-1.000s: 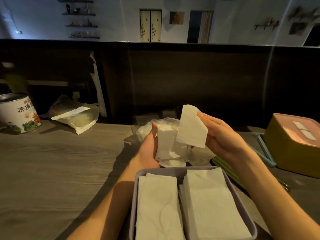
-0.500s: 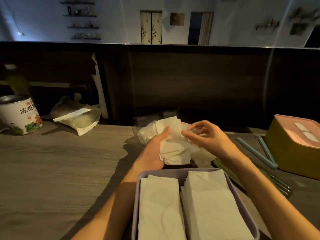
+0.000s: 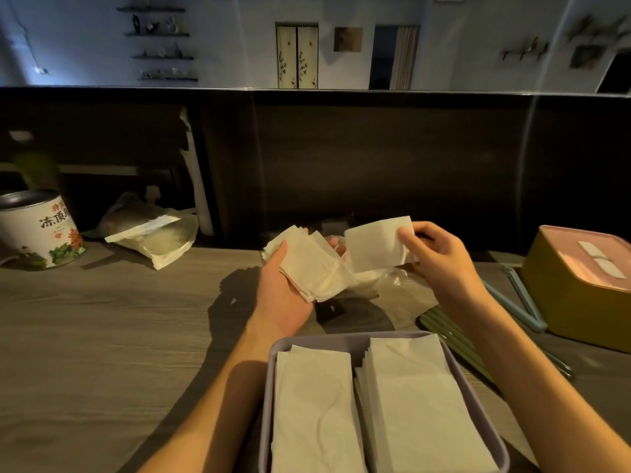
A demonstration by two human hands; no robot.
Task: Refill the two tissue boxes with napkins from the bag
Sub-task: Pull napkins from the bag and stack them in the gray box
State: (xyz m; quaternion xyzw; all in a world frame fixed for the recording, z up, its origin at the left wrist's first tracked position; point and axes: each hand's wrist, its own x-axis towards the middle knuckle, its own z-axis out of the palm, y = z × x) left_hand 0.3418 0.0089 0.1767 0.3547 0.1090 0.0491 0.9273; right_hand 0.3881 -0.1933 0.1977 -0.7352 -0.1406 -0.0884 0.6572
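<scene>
Your right hand's fingers (image 3: 408, 238) now pinch one napkin (image 3: 375, 245) pulled away from the fanned stack (image 3: 312, 268) that your left hand (image 3: 283, 295) grips above the table (image 3: 102, 336), just behind the open purple box (image 3: 382, 404), so its two piles can soon grow.

A fanned stack of white napkins (image 3: 312, 268) lies above the crumpled clear bag (image 3: 389, 285), one napkin (image 3: 377, 247) lifted beside it, behind the open lavender tissue box (image 3: 345, 341) holding two stacks, the lidded yellow tissue box (image 3: 577, 302) standing rightward.

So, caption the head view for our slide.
Left hand holds a napkin stack; right hand pinches one napkin.
</scene>
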